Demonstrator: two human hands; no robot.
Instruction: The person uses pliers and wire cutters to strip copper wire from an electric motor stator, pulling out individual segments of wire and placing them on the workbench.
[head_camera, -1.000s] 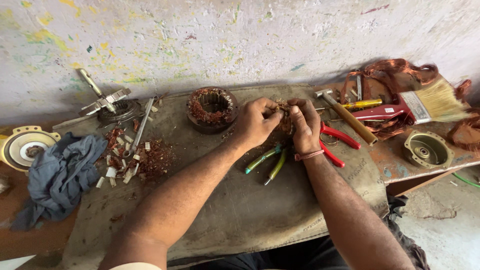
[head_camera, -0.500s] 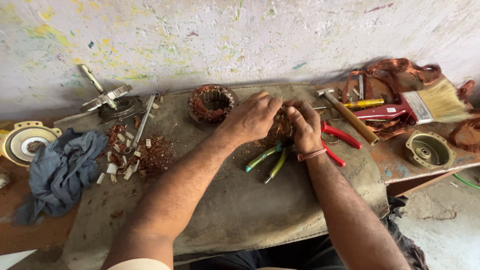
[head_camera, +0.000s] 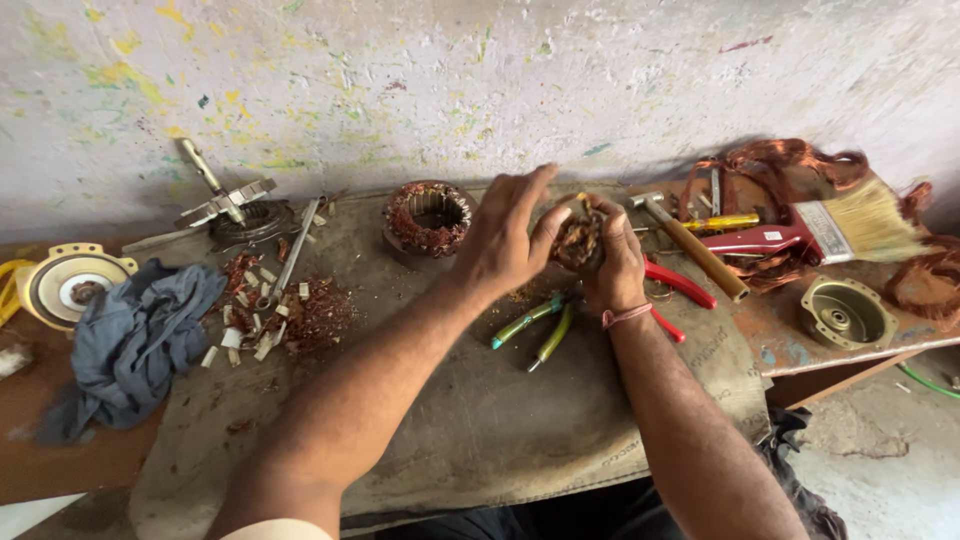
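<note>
**Stripping copper winding from a small motor core, held in hand**

Right hand (head_camera: 612, 262) is closed around a small round motor core wrapped in brown copper wire (head_camera: 578, 240), holding it up just above the worktop, near the middle back of the grey-brown canvas mat (head_camera: 470, 420). Left hand (head_camera: 505, 240) is open, fingers spread and lifted, thumb touching the core's left side; it grips nothing right now.

Doing this step well, as I judge it: keep the right hand's grip firm and the core steady, since loose wire ends look springy and sharp. The left hand should pinch one strand or bundle at a time rather than clawing at the whole mass. Pull along the slot, not across, so wire doesn't snag on the core edges. If a bundle sticks, the green-handled pliers (head_camera: 535, 325) lie just below the hands and the red-handled pliers (head_camera: 675, 290) just right of the wrist, both within easy reach.

Around: a second ring-shaped stator with reddish copper winding (head_camera: 430, 215) sits on the mat left of the hands. A pile of copper scraps and white insulation bits (head_camera: 285, 320) lies further left, beside a crumpled grey-blue cloth (head_camera: 130, 345). A wooden-handled hammer (head_camera: 690, 245) and a red-handled paintbrush (head_camera: 810, 230) lie to the right, with a round metal end cap (head_camera: 845, 315) near the worktop edge.
</note>
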